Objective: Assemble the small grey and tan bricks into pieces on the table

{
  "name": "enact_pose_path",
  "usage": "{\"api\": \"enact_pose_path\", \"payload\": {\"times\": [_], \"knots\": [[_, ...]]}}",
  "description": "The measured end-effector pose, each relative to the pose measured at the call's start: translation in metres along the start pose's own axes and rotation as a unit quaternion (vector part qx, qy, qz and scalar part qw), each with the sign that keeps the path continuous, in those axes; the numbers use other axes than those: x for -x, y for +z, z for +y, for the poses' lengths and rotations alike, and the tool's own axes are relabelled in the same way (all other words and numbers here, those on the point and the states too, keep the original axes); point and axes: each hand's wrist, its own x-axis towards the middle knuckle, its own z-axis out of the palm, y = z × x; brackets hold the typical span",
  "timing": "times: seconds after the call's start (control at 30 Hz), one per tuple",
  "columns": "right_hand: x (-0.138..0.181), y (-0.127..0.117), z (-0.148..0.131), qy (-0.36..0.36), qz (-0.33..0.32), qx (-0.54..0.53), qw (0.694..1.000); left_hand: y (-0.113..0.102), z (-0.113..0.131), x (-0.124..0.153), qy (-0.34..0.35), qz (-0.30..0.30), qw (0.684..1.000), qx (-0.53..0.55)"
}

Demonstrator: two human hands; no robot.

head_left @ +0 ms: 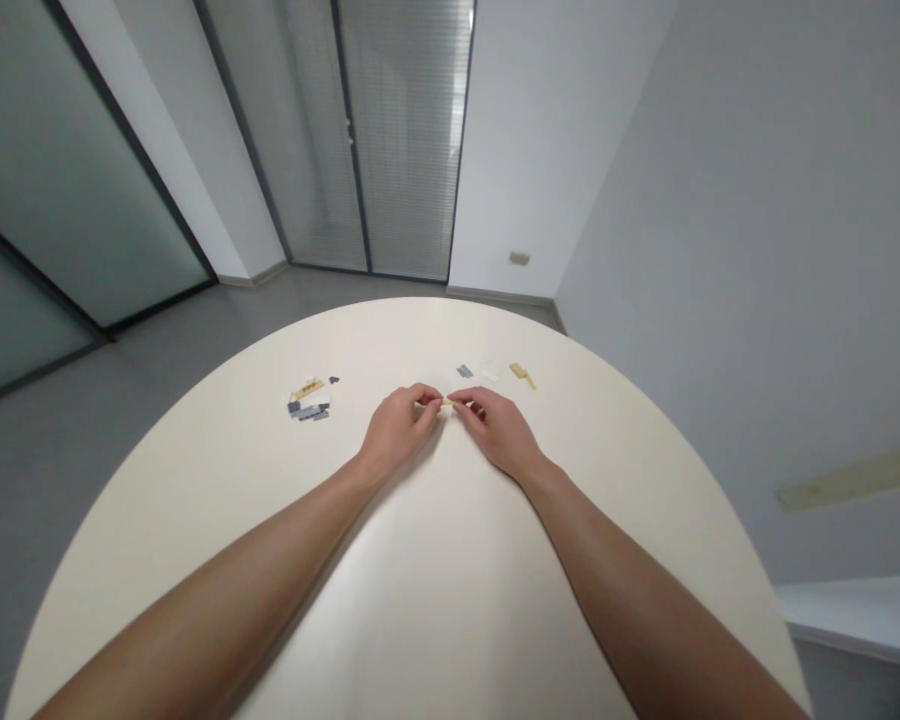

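Observation:
Between my hands, a small tan plastic piece (445, 401) is pinched by the fingertips of both. My left hand (400, 430) and my right hand (499, 432) meet over the middle of the round cream table (450, 335). Left of my left hand lies a loose cluster of tan, grey and dark building pieces (307, 400). Beyond my right hand, a grey piece (464, 371), a white piece (490, 372) and a tan piece (522, 374) lie in a row. My fingers hide most of the held piece.
The table's curved edge (150, 480) runs around the pieces and my forearms, with a grey floor (120, 340) beyond it. Further back stand glass doors with blinds (405, 150) and a white wall (720, 200).

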Motion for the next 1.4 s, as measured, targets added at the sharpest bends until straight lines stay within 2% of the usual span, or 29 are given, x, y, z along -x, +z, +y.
{"api": "enact_pose_path", "payload": {"times": [0.43,1.07,1.4], "knots": [[0.002,-0.001,-0.001,0.006,-0.007,0.011,1.000,0.000,0.001,0.001,-0.001,0.002,1.000,-0.001],[0.008,-0.004,-0.006,-0.037,-0.018,0.059,0.997,0.001,0.001,0.004,0.008,-0.007,1.000,-0.004],[0.011,-0.006,-0.009,-0.021,0.005,0.063,0.998,-0.002,0.004,0.007,0.013,-0.008,1.000,-0.010]]}}
